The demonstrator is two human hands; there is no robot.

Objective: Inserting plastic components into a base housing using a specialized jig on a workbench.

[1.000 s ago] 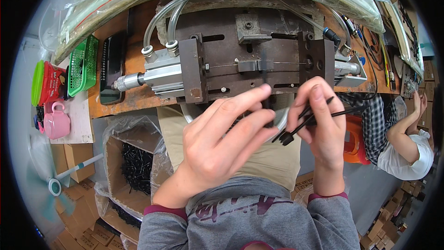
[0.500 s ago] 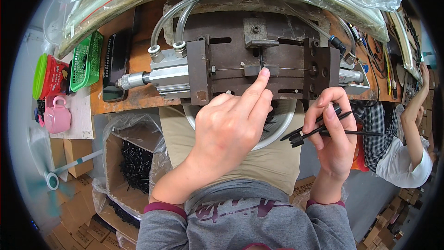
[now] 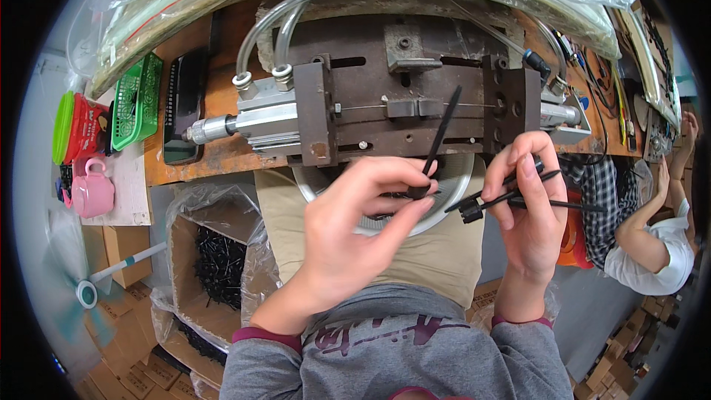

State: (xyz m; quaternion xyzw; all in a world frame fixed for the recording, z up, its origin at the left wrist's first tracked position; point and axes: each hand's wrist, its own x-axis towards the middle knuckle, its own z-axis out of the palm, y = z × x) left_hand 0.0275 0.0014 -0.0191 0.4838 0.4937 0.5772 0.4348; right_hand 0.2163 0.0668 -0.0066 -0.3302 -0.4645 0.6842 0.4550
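My left hand is closed, pinching the head of a thin black plastic spike between thumb and fingers. The spike's tip points up and away, over the front of the brown metal jig. In the jig's middle, a small split metal block sits on a thin rod and has no spike in it. To the right, my right hand is closed around several similar black plastic spikes, their ribbed heads and points sticking out between the fingers.
A white-rimmed basin rests between my legs, under the jig. Air cylinders with clear hoses flank the jig. At left stand an open box of black parts, a green basket and a pink mug. Another person sits at right.
My left hand has drawn back from the block toward me, and the spike that stood there is now in its fingers. My right hand has barely moved.
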